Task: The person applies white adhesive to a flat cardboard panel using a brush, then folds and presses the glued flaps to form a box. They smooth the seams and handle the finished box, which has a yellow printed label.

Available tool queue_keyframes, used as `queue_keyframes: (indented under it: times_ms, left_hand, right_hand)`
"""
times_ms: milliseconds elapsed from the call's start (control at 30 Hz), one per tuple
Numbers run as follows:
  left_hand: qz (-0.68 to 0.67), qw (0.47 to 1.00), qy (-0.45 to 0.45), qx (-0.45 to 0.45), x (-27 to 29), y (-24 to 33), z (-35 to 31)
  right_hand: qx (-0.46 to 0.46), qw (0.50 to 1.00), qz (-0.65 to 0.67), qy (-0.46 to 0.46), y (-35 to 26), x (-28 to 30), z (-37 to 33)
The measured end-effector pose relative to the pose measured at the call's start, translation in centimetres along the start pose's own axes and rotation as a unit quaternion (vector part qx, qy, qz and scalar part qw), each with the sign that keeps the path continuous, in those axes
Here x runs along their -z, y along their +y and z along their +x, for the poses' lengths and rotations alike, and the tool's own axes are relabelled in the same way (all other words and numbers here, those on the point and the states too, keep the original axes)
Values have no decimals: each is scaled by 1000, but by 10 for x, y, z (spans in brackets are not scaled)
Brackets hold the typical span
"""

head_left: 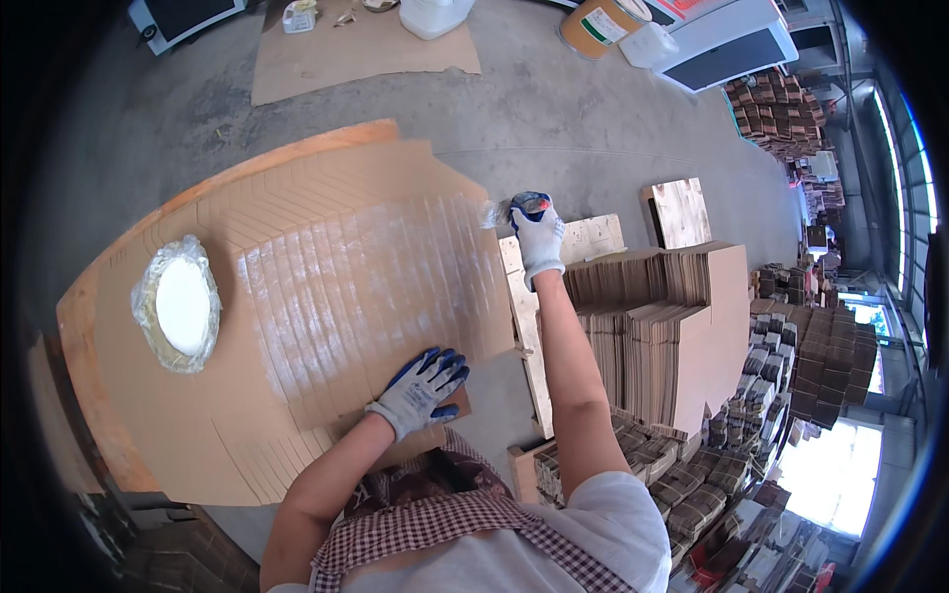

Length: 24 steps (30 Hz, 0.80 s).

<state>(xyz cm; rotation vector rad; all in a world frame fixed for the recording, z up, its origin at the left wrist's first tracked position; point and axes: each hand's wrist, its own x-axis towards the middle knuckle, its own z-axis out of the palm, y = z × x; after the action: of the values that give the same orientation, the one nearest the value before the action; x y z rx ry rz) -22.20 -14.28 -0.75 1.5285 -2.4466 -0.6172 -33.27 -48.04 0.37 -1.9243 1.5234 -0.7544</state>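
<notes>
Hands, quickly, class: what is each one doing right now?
Left hand: open, palm pressed flat on the fanned cardboard sheets.
Right hand: closed around a brush at the sheets' far edge.

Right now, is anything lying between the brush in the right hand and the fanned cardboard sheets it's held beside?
Nothing visible. The right hand holds the brush just off the far right edge of the cardboard sheets; the left hand presses their near edge.

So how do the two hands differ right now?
The left hand lies flat, fingers spread, pressing the fanned cardboard sheets near the body. The right hand is stretched out past the sheets' far edge, closed around a brush. Both wear white gloves with blue palms.
</notes>
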Motion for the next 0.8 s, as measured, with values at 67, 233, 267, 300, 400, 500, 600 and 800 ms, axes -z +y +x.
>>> queue_keyframes:
  times_ms: [67, 233, 267, 300, 400, 500, 600, 800]
  left_hand:
    - [-8, 1000, -13, 23, -2, -5, -13]
    - [-13, 1000, -8, 12, 2, -3, -3]
    - [-12, 1000, -7, 16, 2, -4, -6]
    - [-12, 1000, -4, 13, 3, -3, -4]
    - [8, 1000, -4, 6, 6, -1, 0]
    - [-7, 1000, -1, 16, 3, -4, -7]
    - [-9, 1000, -1, 6, 4, -2, 0]
    - [-9, 1000, 21, 11, 3, -2, -3]
  right_hand:
    - [-48, 998, 46, -10, -50, -6, -16]
    - [-22, 986, 162, -19, -58, -28, -19]
    - [-67, 984, 158, -38, -69, -31, -21]
    - [-54, 992, 113, -14, -58, -31, -13]
    - [-25, 999, -2, 43, -28, -30, 3]
    - [-49, 994, 91, 23, -62, -42, -8]
    - [23, 998, 29, 59, -53, -53, 4]
    - [-4, 999, -45, 30, -51, -19, 0]
